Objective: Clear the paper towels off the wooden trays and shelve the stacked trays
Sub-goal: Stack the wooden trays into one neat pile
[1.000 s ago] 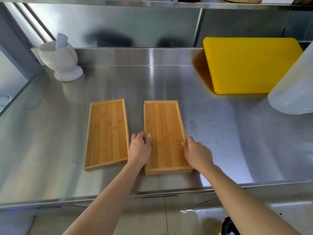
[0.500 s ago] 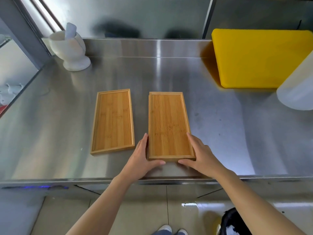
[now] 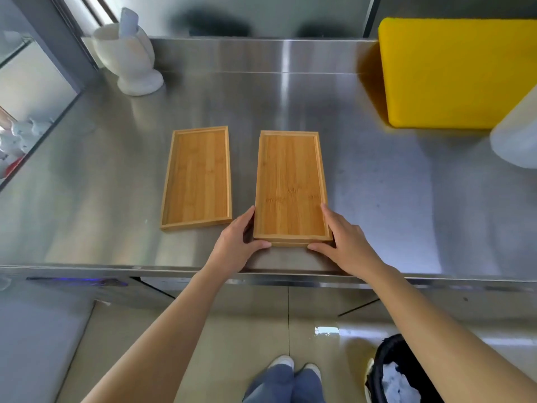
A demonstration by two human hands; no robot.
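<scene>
A stack of bamboo trays (image 3: 290,184) lies on the steel counter (image 3: 392,199), its near end raised slightly off the surface. My left hand (image 3: 236,245) grips the stack's near left corner, thumb curled under the front edge. My right hand (image 3: 344,242) grips the near right corner the same way. A single bamboo tray (image 3: 197,177) lies flat to the left of the stack, apart from it. No paper towel lies on either tray.
A yellow cutting board (image 3: 453,71) leans at the back right, with a translucent white container (image 3: 517,135) in front of it. A white mortar with pestle (image 3: 128,53) stands back left. A black bin (image 3: 406,370) holding crumpled paper sits on the floor, lower right.
My hands slid from the stack's sides to its near corners, thumbs hooking under the front edge. The view tilted down, showing the floor and my feet.
</scene>
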